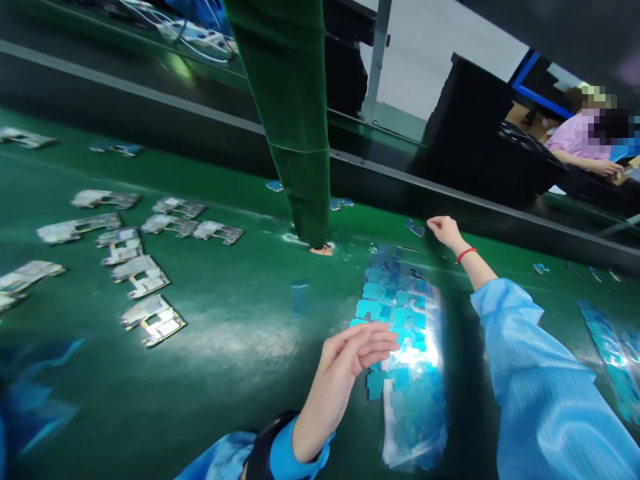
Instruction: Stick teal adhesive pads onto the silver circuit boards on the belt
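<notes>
My left hand (357, 350) hovers open, fingers stretched together, just over the near left edge of a glossy sheet of blue stickers (405, 347) lying on the green table. My right hand (444, 230) is stretched far forward past the sheet's top, fingers curled beside a small blue piece (415, 229); whether it grips it is unclear. A red string circles that wrist. Both arms wear light blue sleeves.
Several silver circuit boards (145, 280) lie scattered at the left. A green-wrapped post (295, 133) stands on the table centre. Another sticker sheet (613, 353) lies at the right. A person in pink sits at the far right behind black bins (470, 127).
</notes>
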The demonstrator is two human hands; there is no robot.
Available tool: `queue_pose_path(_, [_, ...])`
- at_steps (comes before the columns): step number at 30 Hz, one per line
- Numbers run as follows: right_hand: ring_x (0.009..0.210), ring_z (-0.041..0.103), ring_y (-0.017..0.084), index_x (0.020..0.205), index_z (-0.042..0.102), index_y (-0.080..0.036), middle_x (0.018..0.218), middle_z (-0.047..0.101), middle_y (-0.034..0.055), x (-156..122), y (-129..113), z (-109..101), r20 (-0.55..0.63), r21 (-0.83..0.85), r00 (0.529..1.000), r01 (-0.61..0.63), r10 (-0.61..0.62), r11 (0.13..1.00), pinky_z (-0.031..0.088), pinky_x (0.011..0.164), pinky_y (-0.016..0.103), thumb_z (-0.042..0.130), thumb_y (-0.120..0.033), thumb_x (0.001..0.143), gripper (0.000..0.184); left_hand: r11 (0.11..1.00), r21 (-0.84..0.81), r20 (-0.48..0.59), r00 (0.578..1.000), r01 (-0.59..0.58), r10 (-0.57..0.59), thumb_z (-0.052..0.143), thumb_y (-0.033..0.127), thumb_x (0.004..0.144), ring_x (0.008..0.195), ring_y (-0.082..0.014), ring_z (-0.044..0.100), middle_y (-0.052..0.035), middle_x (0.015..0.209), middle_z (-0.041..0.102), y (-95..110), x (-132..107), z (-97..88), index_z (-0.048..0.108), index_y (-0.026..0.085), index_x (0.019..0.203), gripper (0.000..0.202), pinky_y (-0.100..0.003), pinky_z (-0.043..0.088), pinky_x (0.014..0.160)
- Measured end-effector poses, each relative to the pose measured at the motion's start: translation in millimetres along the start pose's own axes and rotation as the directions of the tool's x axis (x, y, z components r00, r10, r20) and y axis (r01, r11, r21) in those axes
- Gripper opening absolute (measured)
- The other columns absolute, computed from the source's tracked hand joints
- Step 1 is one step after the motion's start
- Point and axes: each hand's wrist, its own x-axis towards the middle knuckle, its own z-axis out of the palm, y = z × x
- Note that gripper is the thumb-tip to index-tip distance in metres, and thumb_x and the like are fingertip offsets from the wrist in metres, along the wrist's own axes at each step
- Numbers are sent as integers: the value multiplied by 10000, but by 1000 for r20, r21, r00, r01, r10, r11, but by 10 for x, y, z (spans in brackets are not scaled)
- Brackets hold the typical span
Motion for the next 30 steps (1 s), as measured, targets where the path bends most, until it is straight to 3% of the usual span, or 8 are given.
queue_pose_path(7, [1162, 572, 248, 1188, 607, -174, 1310, 568, 101, -358, 777, -471, 67, -155, 998, 27, -16, 988, 478, 980, 488, 608, -333, 924, 309, 999, -26, 17, 999, 33, -32, 725, 334, 735, 753, -229, 747, -118, 808, 788, 13, -19, 15, 774, 123, 803, 227, -264, 584, 699])
queue_pose_path(10, [1153, 577, 245, 1163, 617, -166, 1287, 583, 98, -483, 900, -460, 44, -156, 997, 64, -58, 986, 478, 977, 486, 613, -332, 921, 293, 999, -11, 27, 999, 30, -30, 701, 308, 770, 772, -224, 746, -111, 827, 790, 3, -18, 1, 777, 134, 823, 197, -262, 584, 710])
queue_pose_path(14, [1074, 617, 223, 1013, 657, -141, 1156, 649, 90, -565, 852, -456, -38, -113, 991, 124, -130, 986, 491, 954, 456, 655, -332, 886, 230, 1000, 20, 39, 999, 6, -7, 691, 286, 780, 775, -221, 746, -111, 850, 790, -12, 5, -26, 781, 139, 829, 179, -264, 584, 720])
queue_pose_path(18, [957, 660, 216, 871, 676, -135, 1034, 691, 115, -803, 464, -572, -124, -49, 965, 226, -231, 973, 517, 905, 384, 712, -327, 789, 212, 998, 69, 17, 1000, -6, 5, 730, 271, 750, 743, -214, 738, -107, 804, 786, 24, 44, -39, 785, 139, 815, 157, -259, 586, 689])
queue_pose_path(22, [984, 659, 200, 944, 670, -188, 1112, 677, 86, -1338, -325, -589, -93, 57, 913, 402, -396, 914, 550, 819, 320, 732, -306, 761, 227, 983, 172, -18, 998, -59, 63, 757, 267, 758, 753, -187, 726, -76, 794, 783, 76, 58, -28, 790, 161, 844, 140, -237, 576, 702])
queue_pose_path(24, [983, 663, 207, 976, 656, -195, 1117, 670, 92, -1620, -730, -573, -75, 103, 814, 581, -576, 807, 556, 840, 338, 726, -262, 781, 218, 972, 210, -24, 994, -103, 110, 767, 294, 759, 743, -178, 722, -68, 798, 784, 87, 58, -17, 793, 167, 859, 164, -235, 572, 700])
queue_pose_path(26, [998, 665, 213, 1036, 636, -207, 1139, 663, 98, -1826, -1037, -557, -39, 139, 739, 670, -672, 729, 557, 881, 356, 705, -243, 815, 234, 964, 226, -5, 989, -142, 147, 758, 330, 774, 747, -175, 721, -70, 814, 786, 90, 62, -10, 795, 168, 870, 192, -243, 570, 708])
queue_pose_path(30, [988, 677, 217, 1130, 601, -221, 1146, 661, 108, -1974, -1300, -487, -4, 181, 655, 743, -755, 644, 583, 857, 352, 681, -236, 852, 290, 953, 244, 6, 983, -177, 182, 760, 356, 764, 684, -181, 718, -64, 719, 773, 105, 59, -5, 797, 159, 820, 208, -270, 573, 677])
